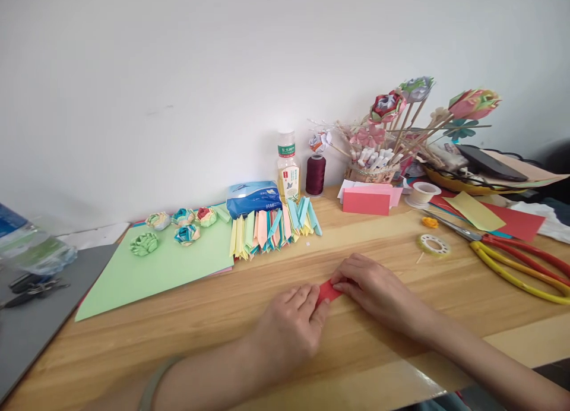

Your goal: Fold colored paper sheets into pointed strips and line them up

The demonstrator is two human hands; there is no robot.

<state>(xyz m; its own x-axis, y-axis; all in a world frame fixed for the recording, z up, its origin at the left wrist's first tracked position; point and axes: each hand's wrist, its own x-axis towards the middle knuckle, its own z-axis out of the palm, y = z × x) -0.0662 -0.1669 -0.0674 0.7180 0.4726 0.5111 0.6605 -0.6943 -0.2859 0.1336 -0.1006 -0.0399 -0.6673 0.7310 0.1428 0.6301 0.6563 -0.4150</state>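
Observation:
A small piece of red paper [328,293] lies low over the wooden table, partly covered by fingers at both ends. My left hand [291,319] presses on its left end, fingers close together. At the right end, my right hand [371,283] pinches the paper between thumb and fingers. Beyond the hands lies a row of folded paper strips [267,230] in yellow, green, orange and blue. Several folded paper flowers [187,235] rest on green paper sheets [164,280] to the left. Red and pink paper slips [366,201] stand upright behind my right hand.
Large scissors [490,239] and a tape roll [433,244] lie to the right, near a white spool [423,194]. Along the wall stand a bottle [289,167], dark red thread [315,176] and a basket [371,173] of paper flowers. A tissue pack [253,199] lies behind the strips.

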